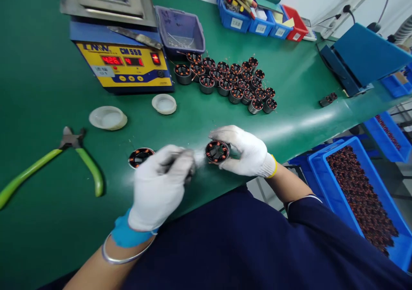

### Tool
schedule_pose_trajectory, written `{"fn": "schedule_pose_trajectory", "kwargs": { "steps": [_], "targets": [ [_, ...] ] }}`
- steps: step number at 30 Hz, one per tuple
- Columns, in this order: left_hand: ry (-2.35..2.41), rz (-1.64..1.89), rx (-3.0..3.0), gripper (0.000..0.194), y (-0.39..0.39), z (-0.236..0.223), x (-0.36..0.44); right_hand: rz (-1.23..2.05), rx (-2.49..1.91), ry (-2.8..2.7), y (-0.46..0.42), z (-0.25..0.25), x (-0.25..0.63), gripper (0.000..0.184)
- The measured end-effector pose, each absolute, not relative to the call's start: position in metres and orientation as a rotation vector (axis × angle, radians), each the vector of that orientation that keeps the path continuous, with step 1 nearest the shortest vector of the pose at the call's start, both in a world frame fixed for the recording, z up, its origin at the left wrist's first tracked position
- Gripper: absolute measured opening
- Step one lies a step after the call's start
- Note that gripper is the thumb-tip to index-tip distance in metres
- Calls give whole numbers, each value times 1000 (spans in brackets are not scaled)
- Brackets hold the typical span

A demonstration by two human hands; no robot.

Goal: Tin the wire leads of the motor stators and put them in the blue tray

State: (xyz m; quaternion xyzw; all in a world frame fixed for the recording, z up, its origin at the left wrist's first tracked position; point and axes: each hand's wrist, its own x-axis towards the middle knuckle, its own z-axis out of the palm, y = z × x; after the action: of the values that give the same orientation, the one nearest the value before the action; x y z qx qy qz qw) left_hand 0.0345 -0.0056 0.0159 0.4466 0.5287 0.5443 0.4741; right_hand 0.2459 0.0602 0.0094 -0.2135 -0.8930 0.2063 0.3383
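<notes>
My right hand (246, 150), in a white glove, grips a round motor stator (217, 152) with copper windings by its side, its open face turned up toward me. Just left of it is my left hand (162, 180), also gloved and smeared by motion. Its fingers are closed in a pinch, and whatever lies between them cannot be made out. A second stator (140, 157) rests on the green table right behind my left hand, which partly covers it. Green-handled cutting pliers (72, 140) lie spread on the table at the left.
Several stators (236, 93) stand clustered beyond my hands. A solder pot (124, 64) with a lit display is at the back left, near two shallow white dishes (108, 118) (164, 104) and a purple bin (182, 28). A blue crate (354, 187) of parts stands low at the right.
</notes>
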Motion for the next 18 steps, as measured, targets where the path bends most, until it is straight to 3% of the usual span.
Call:
{"fn": "schedule_pose_trajectory", "kwargs": {
  "steps": [4,8,11,18],
  "targets": [
    [1148,1732,1091,22,-10,11,31,504,-748,-2407,94,21,229,55],
    [1177,1412,1533,14,-11,-8,39,391,-1043,-2614,151,26,185,60],
    [1198,1167,1772,22,-9,-20,47,299,-1170,-2769,181,24,151,62],
    [1250,1112,1781,25,-5,-27,48,153,-1259,-2942,200,26,120,52]
  ]
}}
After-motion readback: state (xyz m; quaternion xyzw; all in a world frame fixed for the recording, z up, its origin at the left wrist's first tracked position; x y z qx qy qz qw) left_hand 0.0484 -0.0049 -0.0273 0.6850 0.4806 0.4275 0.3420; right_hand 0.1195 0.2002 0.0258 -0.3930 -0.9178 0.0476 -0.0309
